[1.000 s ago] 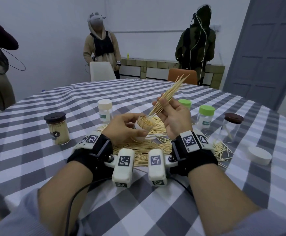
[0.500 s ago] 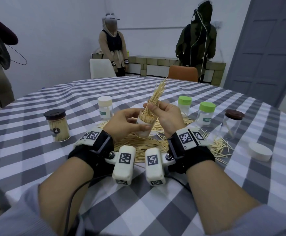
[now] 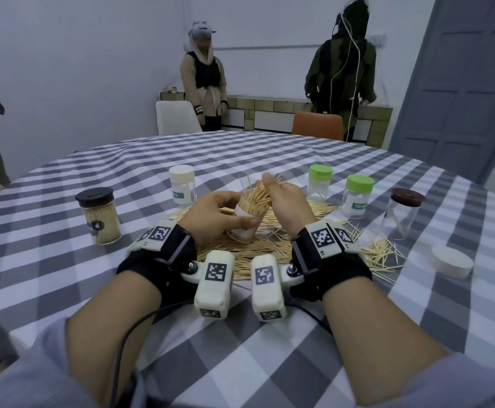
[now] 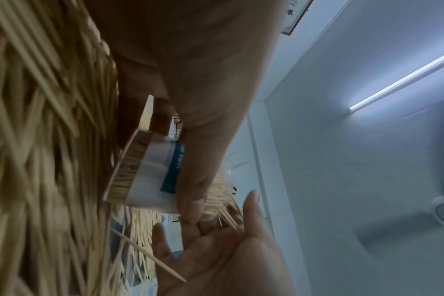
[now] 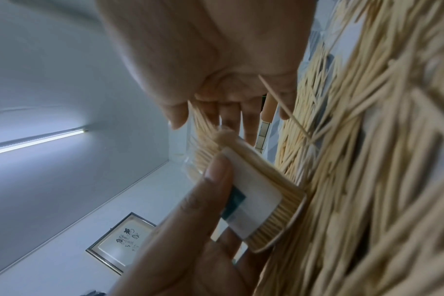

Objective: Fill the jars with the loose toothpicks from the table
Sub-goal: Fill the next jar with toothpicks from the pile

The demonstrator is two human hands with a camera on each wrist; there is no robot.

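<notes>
My left hand [image 3: 241,212] grips a small clear jar [image 3: 241,234] with a white label, tilted toward my right hand and packed with toothpicks. A fresh bunch of toothpicks [image 3: 258,192] sticks out of its mouth at a slant. My right hand [image 3: 281,198] is beside the mouth, palm open and fingers straight against the protruding sticks. In the left wrist view my thumb lies on the jar [image 4: 150,170] with the right hand [image 4: 216,250] just past it. The right wrist view shows the jar [image 5: 254,192] below my fingers [image 5: 228,112]. A big pile of loose toothpicks [image 3: 240,254] lies under both hands.
On the checked tablecloth stand a full dark-lidded jar [image 3: 100,219], a white-lidded jar [image 3: 182,187], two green-lidded jars [image 3: 319,184] and a nearly empty brown-lidded jar [image 3: 402,213]. A loose white lid [image 3: 452,262] lies right, near scattered toothpicks [image 3: 378,254]. People stand behind the table.
My right hand brought its raised bunch of toothpicks down into the jar's mouth and straightened its fingers against them. The left hand kept hold of the jar.
</notes>
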